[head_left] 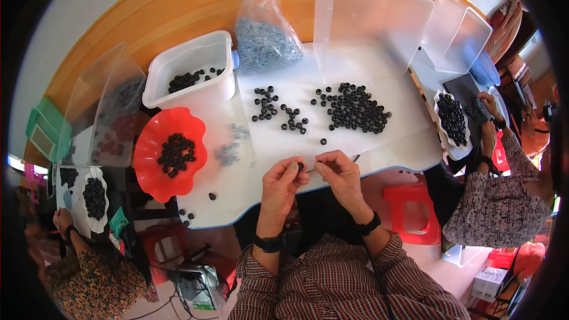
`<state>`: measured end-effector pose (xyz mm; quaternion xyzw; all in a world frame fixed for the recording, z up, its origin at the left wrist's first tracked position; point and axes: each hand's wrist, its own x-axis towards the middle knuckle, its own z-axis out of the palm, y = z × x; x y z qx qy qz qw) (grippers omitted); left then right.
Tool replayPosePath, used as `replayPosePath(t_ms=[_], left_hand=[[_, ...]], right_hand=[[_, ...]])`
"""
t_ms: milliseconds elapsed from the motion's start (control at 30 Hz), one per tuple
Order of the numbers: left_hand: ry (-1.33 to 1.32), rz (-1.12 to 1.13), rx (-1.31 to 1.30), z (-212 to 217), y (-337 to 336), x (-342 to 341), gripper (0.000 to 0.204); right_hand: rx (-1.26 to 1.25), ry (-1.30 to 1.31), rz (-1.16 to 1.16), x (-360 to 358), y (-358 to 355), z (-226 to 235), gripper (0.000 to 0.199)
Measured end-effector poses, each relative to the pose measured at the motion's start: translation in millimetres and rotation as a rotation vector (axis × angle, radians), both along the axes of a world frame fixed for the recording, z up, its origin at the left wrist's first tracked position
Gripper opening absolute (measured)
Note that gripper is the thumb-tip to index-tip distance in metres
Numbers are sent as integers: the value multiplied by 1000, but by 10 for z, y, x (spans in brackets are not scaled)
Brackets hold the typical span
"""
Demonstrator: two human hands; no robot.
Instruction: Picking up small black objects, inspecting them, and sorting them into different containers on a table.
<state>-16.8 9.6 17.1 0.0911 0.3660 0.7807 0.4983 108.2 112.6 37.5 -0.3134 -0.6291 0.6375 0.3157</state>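
Note:
Near the table's front edge, my left hand (280, 188) pinches a small black ring-shaped part (300, 166) between thumb and fingertips. Close beside it, my right hand (345, 182) has its thumb and forefinger pressed together on something too small to make out. The two hands are slightly apart. Beyond them lies a large heap of black ring-shaped parts (357, 108), with smaller loose groups (291, 117) to its left. A red scalloped bowl (148, 148) to the left holds more of these parts. Between bowl and hands, tiny bluish pieces (228, 153) lie scattered on the white table.
A white tub (222, 90) with black parts stands far left, next to a clear bag of bluish pieces (267, 41). Upright translucent panels (373, 24) divide the tables. Co-workers sit left (98, 284) and right (492, 207), beside white trays of black parts (451, 120). A red stool (412, 213) stands right.

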Motion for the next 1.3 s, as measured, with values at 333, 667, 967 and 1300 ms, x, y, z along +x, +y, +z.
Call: replayPosePath(t_ms=[333,667,967,1300], left_hand=[[21,-39,28,89,-182,23,20],[25,161,47,121,-672,-152,19],[-7,305,9,103,-906,-238,20],[-29,335,24,66,-917,-251,21]], right_hand=[[86,29,151,-222,-48,46,10],[716,-122,199,-847,-276,8,16],[977,-345,242,-1128,-432,17,12],[1068,-467,276,-1174,-451,-4,7]])
